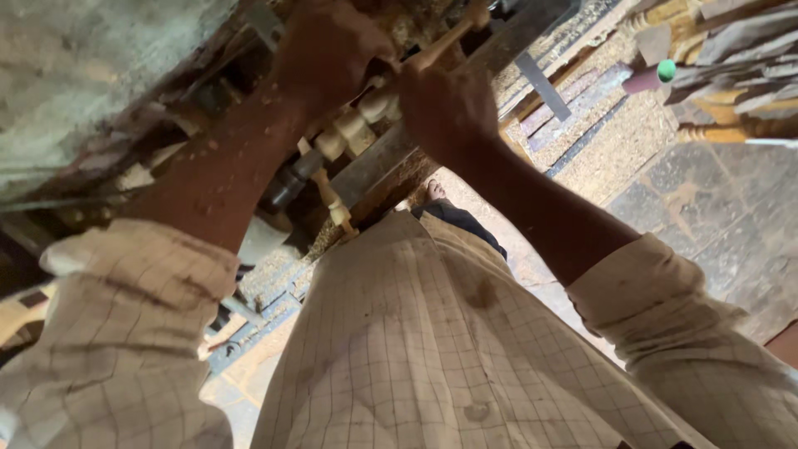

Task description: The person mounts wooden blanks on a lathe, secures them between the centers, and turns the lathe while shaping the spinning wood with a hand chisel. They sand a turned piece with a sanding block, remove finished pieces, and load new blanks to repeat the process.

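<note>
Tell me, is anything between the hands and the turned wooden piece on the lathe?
Nothing visible. The left hand and the right hand are both already up at the pale turned wooden spindle. The right hand grips a slim wooden handle; the contact points themselves are hidden behind the hands.

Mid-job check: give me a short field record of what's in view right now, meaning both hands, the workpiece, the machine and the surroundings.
left hand: over the top of the turned wooden spindle, gripping near it
right hand: closed around a wooden-handled tool that slants up to the right
workpiece: pale wood with rounded beads, mounted lengthwise on a lathe bed
second spindle: hangs just below the bed
floor: sawdust heaped beside the machine
upper right: stacked turned pieces
clothing: checked shirt, sleeves rolled
</note>
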